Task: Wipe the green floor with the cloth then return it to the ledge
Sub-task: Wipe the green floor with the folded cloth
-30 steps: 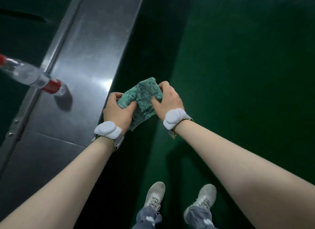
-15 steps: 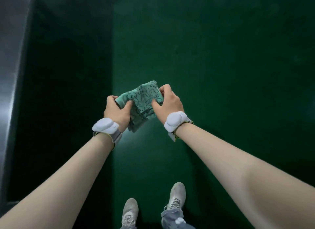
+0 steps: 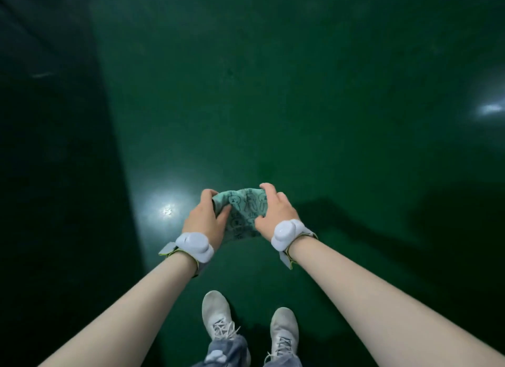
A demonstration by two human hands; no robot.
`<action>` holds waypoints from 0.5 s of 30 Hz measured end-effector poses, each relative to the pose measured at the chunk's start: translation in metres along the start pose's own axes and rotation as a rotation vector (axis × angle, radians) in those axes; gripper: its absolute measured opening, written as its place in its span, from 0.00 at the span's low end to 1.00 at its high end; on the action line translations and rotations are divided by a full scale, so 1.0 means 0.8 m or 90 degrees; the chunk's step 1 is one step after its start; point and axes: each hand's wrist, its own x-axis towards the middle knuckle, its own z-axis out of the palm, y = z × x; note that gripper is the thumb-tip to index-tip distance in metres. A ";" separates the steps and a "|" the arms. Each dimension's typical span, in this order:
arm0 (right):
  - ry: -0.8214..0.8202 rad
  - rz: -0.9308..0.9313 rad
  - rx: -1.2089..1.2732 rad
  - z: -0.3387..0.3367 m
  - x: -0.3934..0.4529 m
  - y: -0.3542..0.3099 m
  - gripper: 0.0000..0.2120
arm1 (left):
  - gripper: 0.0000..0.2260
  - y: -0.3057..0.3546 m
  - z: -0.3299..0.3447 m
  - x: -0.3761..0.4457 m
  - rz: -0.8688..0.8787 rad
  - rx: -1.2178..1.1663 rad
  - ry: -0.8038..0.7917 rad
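Head view | glossy green floor point(image 3: 300, 107) | both hands point(image 3: 203, 221) clamped on cloth point(image 3: 246, 211)

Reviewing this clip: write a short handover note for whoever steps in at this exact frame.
Left hand: gripping the left edge of the teal printed cloth.
Right hand: gripping its right edge. The cloth is bunched between the hands, held in the air above the glossy green floor.
Done: cloth picked up.
Left: lower it, wipe the floor, return it to the ledge, which is out of view now.
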 end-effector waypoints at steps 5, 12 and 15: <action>-0.001 0.011 0.026 0.052 0.046 0.040 0.24 | 0.11 -0.037 0.059 0.037 0.019 0.009 -0.018; -0.014 0.040 0.041 0.153 0.119 0.121 0.13 | 0.11 -0.115 0.180 0.078 -0.029 -0.014 -0.042; -0.026 0.060 0.036 0.173 0.141 0.153 0.12 | 0.11 -0.130 0.223 0.088 -0.043 -0.019 -0.061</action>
